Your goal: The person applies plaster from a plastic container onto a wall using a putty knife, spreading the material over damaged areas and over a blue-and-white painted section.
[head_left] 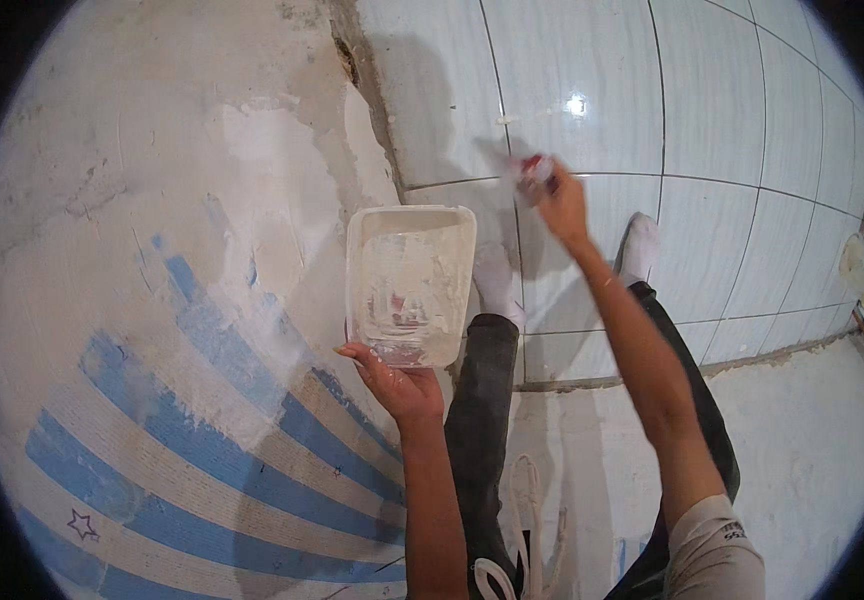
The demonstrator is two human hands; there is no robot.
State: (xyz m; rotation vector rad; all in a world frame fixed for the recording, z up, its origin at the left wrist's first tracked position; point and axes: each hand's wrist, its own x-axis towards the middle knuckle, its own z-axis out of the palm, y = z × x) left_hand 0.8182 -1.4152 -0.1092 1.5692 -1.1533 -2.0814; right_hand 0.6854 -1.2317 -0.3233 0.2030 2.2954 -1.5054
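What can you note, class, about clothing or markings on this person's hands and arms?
The left hand and right hand are ungloved, with pale flecks on the left one. The left forearm is bare where it shows; the right arm has a light, short sleeve with small dark print.

The tub [357, 235] is a milky, see-through white, its paste [432, 270] cream with a reddish smear near the middle. The blurred tool [535, 168] shows red and whitish. Across the beige wall [82, 250], curved blue stripes [202, 460] alternate with off-white ones, marked by a dark-outlined star [81, 525]; a paler white patch [272, 180] spreads above. The floor tiles [722, 90] are pale grey-white, faintly streaked, with dark joints. The socks [640, 247] are whitish, the trousers [482, 400] charcoal, the sleeve [712, 550] greyish beige with dark print.
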